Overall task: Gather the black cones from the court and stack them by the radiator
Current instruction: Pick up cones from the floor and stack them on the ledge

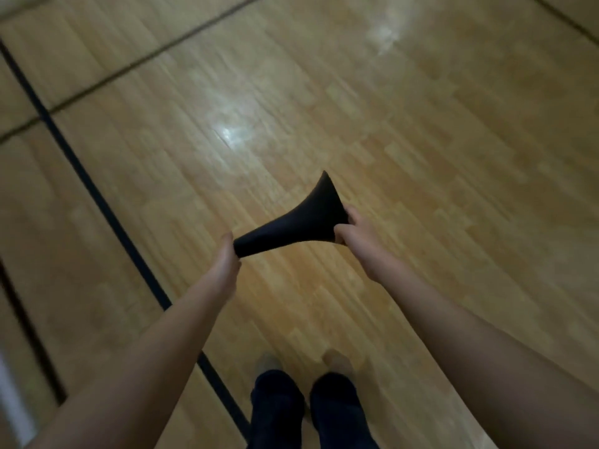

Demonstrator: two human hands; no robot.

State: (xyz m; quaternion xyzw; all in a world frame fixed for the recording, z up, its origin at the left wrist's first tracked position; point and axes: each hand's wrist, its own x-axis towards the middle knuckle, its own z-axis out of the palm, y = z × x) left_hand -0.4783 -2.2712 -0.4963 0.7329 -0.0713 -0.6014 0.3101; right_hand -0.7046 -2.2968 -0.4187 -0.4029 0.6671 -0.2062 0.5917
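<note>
Black cone (291,223) hangs in the air over the wooden court floor (421,140), lying nearly level, in front of the person and above the bare boards; its narrow end points left and its flared base points right and a little toward the far side; the left hand (227,259) closes round the narrow tip, though its fingers are mostly hidden behind the cone; the right hand (351,230) pinches the rim of the base between thumb and curled fingers; whether this is a single cone or several nested together cannot be told, since the black surface shows no seams; a black court line (81,163) runs from the far left toward the near middle, passing just left of the person's dark trouser legs (278,406) and light shoes (269,362); no radiator and no other cone shows in this view; judged from that, the step in hand is the carry, with a cone already off the floor; the next move calls either for finding another cone on the court to nest with this one, or for walking to the radiator and setting this one down base first; one hand at the tip would probably suffice, freeing the other for picking up.
</note>
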